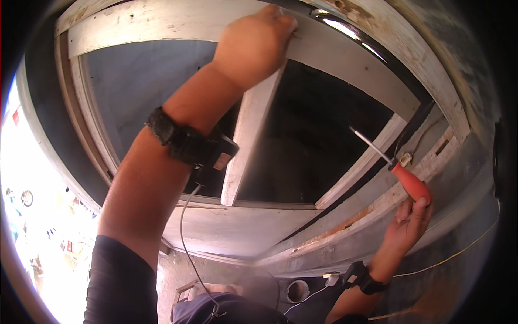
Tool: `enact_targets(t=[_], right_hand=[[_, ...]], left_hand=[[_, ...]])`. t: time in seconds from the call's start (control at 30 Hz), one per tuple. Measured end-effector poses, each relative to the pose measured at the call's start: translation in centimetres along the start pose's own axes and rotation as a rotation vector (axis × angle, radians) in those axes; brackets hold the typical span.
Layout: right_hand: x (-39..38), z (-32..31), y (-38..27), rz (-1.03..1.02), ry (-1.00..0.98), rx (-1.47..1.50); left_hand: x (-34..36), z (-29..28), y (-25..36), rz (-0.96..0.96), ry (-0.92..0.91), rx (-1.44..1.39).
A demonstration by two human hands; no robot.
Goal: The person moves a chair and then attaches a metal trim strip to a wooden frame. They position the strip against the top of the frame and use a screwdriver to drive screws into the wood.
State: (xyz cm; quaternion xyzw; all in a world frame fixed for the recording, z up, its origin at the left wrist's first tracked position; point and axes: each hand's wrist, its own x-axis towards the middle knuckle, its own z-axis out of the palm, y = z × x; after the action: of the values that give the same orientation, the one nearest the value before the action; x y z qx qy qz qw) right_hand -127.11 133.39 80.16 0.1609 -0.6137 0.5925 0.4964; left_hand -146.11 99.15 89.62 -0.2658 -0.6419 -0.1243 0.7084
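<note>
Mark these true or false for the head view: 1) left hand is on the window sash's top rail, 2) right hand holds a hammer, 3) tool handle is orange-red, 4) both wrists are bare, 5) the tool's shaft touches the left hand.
1) True: the left hand grips the white top rail of the window sash.
2) False: the right hand holds a screwdriver.
3) True: the handle is orange-red, with a thin metal shaft.
4) False: a black wrist strap sits on the left forearm, and another strap on the right wrist.
5) False: the shaft points up-left near the sash's right rail, well apart from the left hand.
</note>
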Motion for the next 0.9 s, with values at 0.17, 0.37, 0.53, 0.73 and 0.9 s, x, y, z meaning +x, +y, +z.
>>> enact_targets(t=[0.17,0.37,0.53,0.73,0.9], right_hand=[[-2.5,-4.2,0.6,0.117,0.079,0.02],[-5.0,-7.0,1.1,0.27,0.193,0.03],[-6.2,-9.3,1.0,0.301,0.208,0.015],[-6.9,-10.5,1.4,0.344,0.239,0.038],[-7.5,-11.3,2.6,0.36,0.258,0.032]], left_hand=[[0.9,-0.5,0.7,-0.031,-0.077,-0.085],[1.2,-0.9,1.2,-0.129,-0.141,-0.006],[1.1,-0.5,1.2,0.021,-0.056,-0.024],[1.3,-0.3,0.3,-0.001,-0.122,-0.029],[1.6,-0.2,0.9,-0.11,-0.154,0.01]])
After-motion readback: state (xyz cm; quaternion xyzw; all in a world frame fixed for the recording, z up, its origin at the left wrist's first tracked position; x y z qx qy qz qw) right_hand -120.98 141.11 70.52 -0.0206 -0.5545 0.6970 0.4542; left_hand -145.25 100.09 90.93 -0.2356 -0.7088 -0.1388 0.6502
